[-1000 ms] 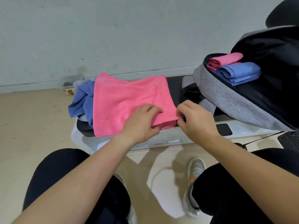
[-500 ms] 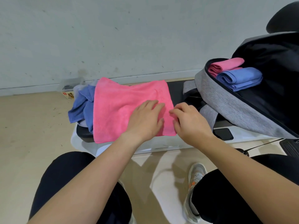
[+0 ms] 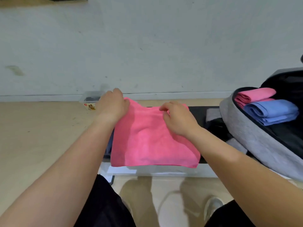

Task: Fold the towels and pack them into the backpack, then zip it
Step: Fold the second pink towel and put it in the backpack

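A pink towel [image 3: 147, 141] lies spread on the low black-topped platform [image 3: 196, 112] in front of me, its near edge hanging over the front. My left hand [image 3: 113, 105] grips the towel's far left corner. My right hand [image 3: 177, 118] has curled fingers pinching the far edge near the right corner. The grey backpack [image 3: 249, 141] lies open at the right, with a folded pink towel [image 3: 254, 95] and a folded blue towel [image 3: 270, 110] inside it.
A small clear box with a yellow label [image 3: 91, 102] sits on the floor by the wall, behind my left hand. Grey backpack straps [image 3: 213, 113] lie between towel and bag. My knees and a shoe [image 3: 213, 208] are below the platform.
Both hands have moved from the towel's near right edge up to its far edge and taken hold of the far corners. The camera has shifted, hiding the blue towel pile at the left.
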